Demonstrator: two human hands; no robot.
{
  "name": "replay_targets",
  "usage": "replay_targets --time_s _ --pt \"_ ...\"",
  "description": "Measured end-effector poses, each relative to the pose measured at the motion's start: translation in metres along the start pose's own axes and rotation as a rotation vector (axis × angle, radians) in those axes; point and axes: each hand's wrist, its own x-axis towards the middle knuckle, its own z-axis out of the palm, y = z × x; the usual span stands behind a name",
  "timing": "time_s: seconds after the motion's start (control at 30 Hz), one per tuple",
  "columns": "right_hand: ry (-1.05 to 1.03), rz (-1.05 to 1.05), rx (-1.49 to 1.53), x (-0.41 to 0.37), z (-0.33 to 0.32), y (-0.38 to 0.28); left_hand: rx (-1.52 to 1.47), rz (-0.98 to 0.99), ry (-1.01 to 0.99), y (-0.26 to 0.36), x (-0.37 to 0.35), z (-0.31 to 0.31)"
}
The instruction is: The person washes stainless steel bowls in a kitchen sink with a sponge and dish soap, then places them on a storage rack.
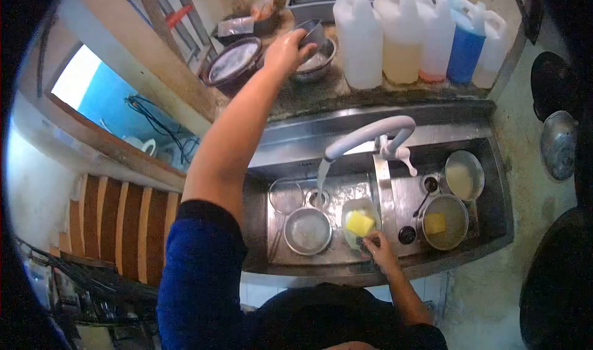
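My left hand [286, 55] reaches up to the ledge behind the sink, its fingers closed on the rim of a small dark cup [315, 35]. The cup is tilted above a dark bowl [325, 63] with pale contents. My right hand [381, 253] is low over the sink, fingers pinched around something small and dark that I cannot make out. Just beyond those fingers, a yellow sponge [359, 223] lies on a pale, translucent container [349, 209]. Left of it stands a round metal pan [308, 231]. Water runs from the white faucet [370, 134] into the left basin.
Several plastic jugs [361, 47] line the ledge, beside a dark tub [235, 63]. In the right basin are a pot [454, 223] with a yellow sponge, another pot [463, 176] of cloudy liquid, and a ladle [423, 202]. Wooden stairs [117, 226] descend at left.
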Motion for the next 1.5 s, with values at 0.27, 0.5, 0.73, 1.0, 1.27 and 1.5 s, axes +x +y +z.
replay_targets --time_s 0.27,0.5,0.73,1.0,1.27,1.5 --pt "0.078 0.318 0.384 -0.014 0.0 -0.007 0.169 0.186 0.215 -0.02 -0.037 0.054" --pt "0.18 0.504 0.725 0.001 0.011 -0.041 -0.103 -0.15 -0.085 -0.038 -0.346 0.127" --pt "0.175 0.451 0.638 0.011 0.019 -0.062 -0.124 -1.198 -0.752 -0.048 -0.587 0.177" --pt "0.123 0.446 0.51 0.007 0.029 -0.079 -0.336 -0.83 -0.794 -0.033 -0.566 0.153" --pt "-0.053 0.504 0.866 0.025 0.028 -0.071 -0.153 -0.365 -0.472 -0.006 -0.464 0.047" --pt "-0.24 -0.041 0.219 0.078 0.085 -0.085 -0.534 -1.014 -0.159 -0.009 -0.45 0.019"
